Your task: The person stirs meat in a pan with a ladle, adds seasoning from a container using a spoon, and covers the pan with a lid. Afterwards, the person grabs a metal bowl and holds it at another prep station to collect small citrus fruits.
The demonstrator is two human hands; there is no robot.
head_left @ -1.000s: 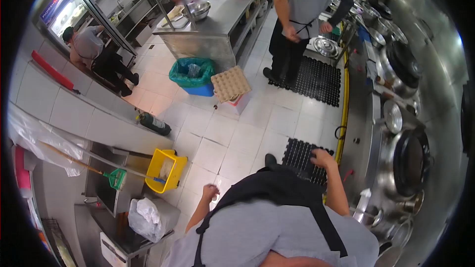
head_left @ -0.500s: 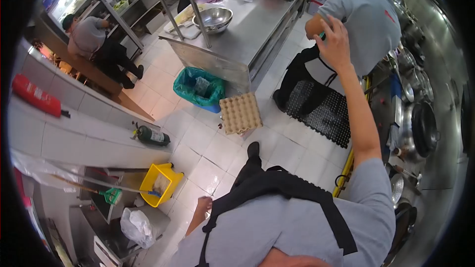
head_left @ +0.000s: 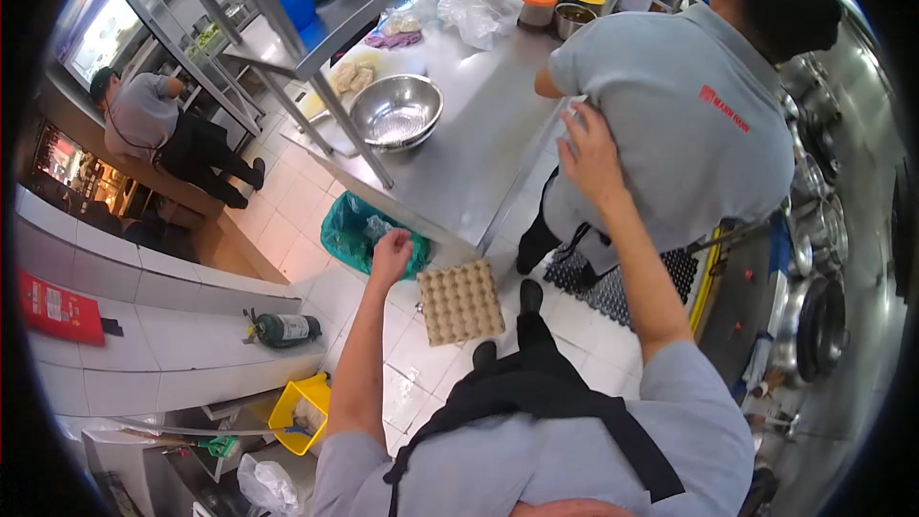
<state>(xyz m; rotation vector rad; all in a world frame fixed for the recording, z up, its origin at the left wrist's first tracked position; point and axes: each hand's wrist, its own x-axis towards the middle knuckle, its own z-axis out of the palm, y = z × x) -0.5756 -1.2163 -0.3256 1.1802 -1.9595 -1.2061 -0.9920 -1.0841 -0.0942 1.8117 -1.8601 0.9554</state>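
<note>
My left hand (head_left: 391,256) is in front of the green-lined bin (head_left: 349,235), fingers curled together, and no object shows in it. Clear plastic lies inside that bin. Just below stands a stack of cardboard egg trays (head_left: 461,303). My right hand (head_left: 591,155) is raised with its fingers apart and nothing in them. It is beside the back of a co-worker (head_left: 670,115) in a grey shirt; whether it touches the shirt I cannot tell. Left of that hand runs the steel table (head_left: 469,158), with a metal colander (head_left: 395,110) on its near end.
Pots and pans (head_left: 814,325) line the right side. A yellow mop bucket (head_left: 300,412) and a fire extinguisher (head_left: 284,328) are at the left. A black rubber mat (head_left: 622,292) lies on the tiles. Another person (head_left: 158,124) bends at the far left.
I have moved forward, nearer the table and the co-worker. My left hand has risen from my side to the bin. My right hand has lowered beside the co-worker's back.
</note>
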